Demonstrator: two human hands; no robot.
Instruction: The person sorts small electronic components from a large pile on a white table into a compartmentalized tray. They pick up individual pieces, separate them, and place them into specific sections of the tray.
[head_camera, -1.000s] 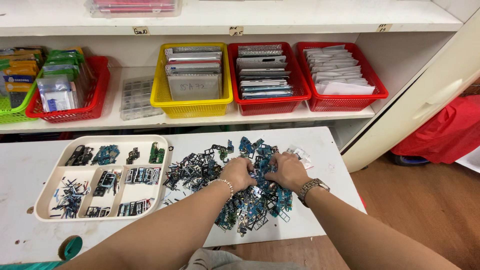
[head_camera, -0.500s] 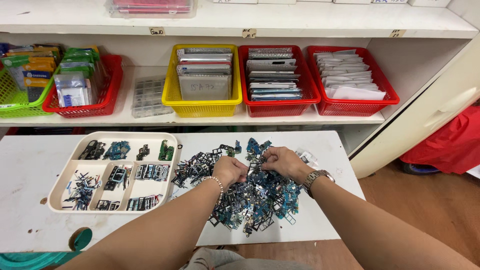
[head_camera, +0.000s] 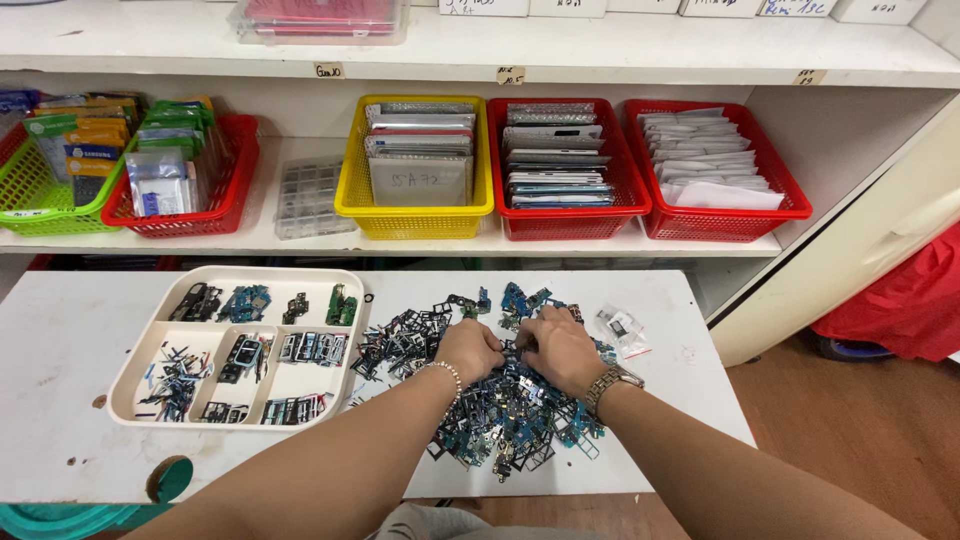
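Observation:
A heap of small blue and black electronic parts covers the middle of the white table. My left hand, with a bead bracelet at the wrist, rests on the heap with its fingers curled into the parts. My right hand, with a metal watch at the wrist, lies right beside it, fingers also bent down into the pile. The fingertips of both hands meet over the same spot. What they pinch is hidden. To the left stands a cream divided tray with sorted parts in its compartments.
A small clear bag lies right of the heap. Behind the table a white shelf holds a yellow basket, two red baskets on the right, a red basket and a green basket on the left. A red cloth sits on the floor.
Both hands have drawn closer together on the heap and now touch at the fingertips. The camera view has shifted slightly, so the table sits lower in view.

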